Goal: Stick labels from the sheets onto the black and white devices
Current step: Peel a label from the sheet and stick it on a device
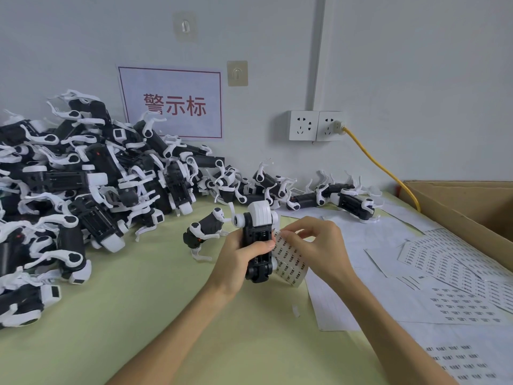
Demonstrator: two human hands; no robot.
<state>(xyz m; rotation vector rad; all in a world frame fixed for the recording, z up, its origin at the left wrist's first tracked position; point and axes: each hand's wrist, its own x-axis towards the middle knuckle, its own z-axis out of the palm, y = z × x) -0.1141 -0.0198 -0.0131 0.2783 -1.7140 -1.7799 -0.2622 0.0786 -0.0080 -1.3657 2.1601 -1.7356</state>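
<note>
The held device [256,240] is raised above the tabletop [166,315] near the middle of the view. Its long axis runs from 12 to 6 o'clock: white end at 12, black end at 6, ribbed black face toward the camera.

The left hand [236,262] grips its lower half, fingers curled round the body and thumb pressed across the front.

The label sheet [290,259] sits just beside the device at 3 o'clock, touching its edge. The right hand [319,245] pinches the sheet's upper edge, thumb and forefinger closed together.

The pile of devices [83,190] lies at 9 to 10 o'clock. The loose label sheets [458,273] lie flat at 3 to 4 o'clock.
</note>
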